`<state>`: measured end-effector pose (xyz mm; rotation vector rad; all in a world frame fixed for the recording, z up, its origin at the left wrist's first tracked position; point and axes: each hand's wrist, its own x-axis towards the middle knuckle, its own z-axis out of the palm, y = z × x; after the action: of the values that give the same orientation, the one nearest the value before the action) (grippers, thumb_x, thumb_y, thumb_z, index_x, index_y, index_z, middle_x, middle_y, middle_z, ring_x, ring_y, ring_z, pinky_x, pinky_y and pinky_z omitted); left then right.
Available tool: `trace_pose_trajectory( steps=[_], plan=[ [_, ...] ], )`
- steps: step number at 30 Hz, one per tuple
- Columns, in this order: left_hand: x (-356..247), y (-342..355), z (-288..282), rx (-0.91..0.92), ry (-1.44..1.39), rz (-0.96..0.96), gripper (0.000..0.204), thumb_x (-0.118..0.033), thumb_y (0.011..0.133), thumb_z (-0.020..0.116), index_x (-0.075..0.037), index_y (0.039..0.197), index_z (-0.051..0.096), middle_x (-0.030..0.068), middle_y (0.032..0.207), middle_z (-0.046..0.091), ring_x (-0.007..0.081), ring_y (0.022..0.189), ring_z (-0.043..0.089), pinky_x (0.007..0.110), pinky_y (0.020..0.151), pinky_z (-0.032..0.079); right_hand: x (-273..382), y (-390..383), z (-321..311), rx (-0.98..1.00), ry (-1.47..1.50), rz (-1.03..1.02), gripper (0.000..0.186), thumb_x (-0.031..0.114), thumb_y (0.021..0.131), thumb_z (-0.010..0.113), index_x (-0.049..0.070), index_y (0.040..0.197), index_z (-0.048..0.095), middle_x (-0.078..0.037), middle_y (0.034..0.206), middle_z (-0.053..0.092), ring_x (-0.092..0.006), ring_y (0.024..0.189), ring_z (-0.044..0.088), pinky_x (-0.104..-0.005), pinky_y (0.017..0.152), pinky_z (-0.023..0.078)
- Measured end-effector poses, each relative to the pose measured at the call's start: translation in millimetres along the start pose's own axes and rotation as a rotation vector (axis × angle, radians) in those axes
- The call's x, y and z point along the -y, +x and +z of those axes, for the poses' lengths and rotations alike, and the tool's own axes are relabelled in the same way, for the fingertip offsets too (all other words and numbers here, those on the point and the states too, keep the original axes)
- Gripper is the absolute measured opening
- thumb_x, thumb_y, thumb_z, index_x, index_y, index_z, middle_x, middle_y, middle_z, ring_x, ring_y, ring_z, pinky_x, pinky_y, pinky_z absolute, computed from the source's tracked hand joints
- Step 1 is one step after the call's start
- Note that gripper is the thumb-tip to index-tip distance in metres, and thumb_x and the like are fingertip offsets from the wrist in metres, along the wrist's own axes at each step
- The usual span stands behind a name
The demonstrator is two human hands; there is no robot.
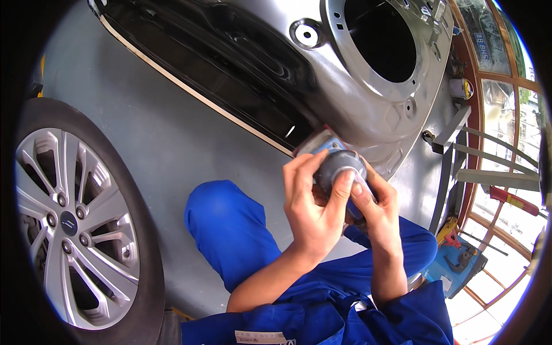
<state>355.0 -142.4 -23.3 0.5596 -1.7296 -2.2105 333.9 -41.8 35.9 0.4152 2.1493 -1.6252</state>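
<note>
— What have you got in your hands there?

— A small grey power sander [339, 167], the kind with a rounded top. My left hand [310, 201] is wrapped round its left side, thumb laid up over the dome, fingers curled behind. My right hand [376, 210] closes on it from the right, thumb pressed on the top next to the left one. Both hands are gripping it firmly.

— Which way is it pointing?

— Its long axis runs away from me, up and a little left in the view. The domed top faces me; the far end, with a blue part and a pale flat pad [316, 141], is turned toward the car door panel [356, 109]. The pad sits right at the panel's lower edge, just beside the dark trim strip [230, 86]; I cannot tell whether it is actually touching.

— And where is all that relative to you?

— Above my knees, in blue work trousers [230, 230], over the grey floor [144, 144]. The door panel is bare silver metal with a big round opening [382, 37] higher up.

— Anything else around?

— A car wheel with a silver alloy rim [75, 224] on my left, well apart from the sander. On my right, a metal stand [460, 161] and a blue tool tray [454, 264] by the windows.
</note>
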Motion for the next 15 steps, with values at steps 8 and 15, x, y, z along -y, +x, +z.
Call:
trace_pose_trajectory(
  steps=[8,15],
  plan=[
    [-13.8,3.4,-4.9,0.116,0.168,-0.007,0.043,-0.011,0.09,0.072,0.008,0.126,0.058,0.0139,0.117,0.05,0.0216,0.103,0.062,0.03,0.082,0.057,-3.9,-9.2,9.0,-0.071,0.22,0.1,0.054,0.027,0.095,0.066,-0.001,0.14,0.05,-0.005,0.097,0.065,-0.0065,0.065,0.056,-0.0208,0.05,0.045],
    [-11.1,4.9,-7.5,0.056,0.176,-0.007,0.047,-0.013,0.092,0.071,0.007,0.131,0.055,0.0121,0.113,0.049,0.0191,0.094,0.062,0.029,0.077,0.056,-13.5,-1.2,13.1,-0.056,0.141,-0.006,0.055,0.022,0.096,0.066,-0.004,0.141,0.049,-0.012,0.121,0.064,-0.0146,0.102,0.061,-0.0287,0.086,0.052]
  ],
)
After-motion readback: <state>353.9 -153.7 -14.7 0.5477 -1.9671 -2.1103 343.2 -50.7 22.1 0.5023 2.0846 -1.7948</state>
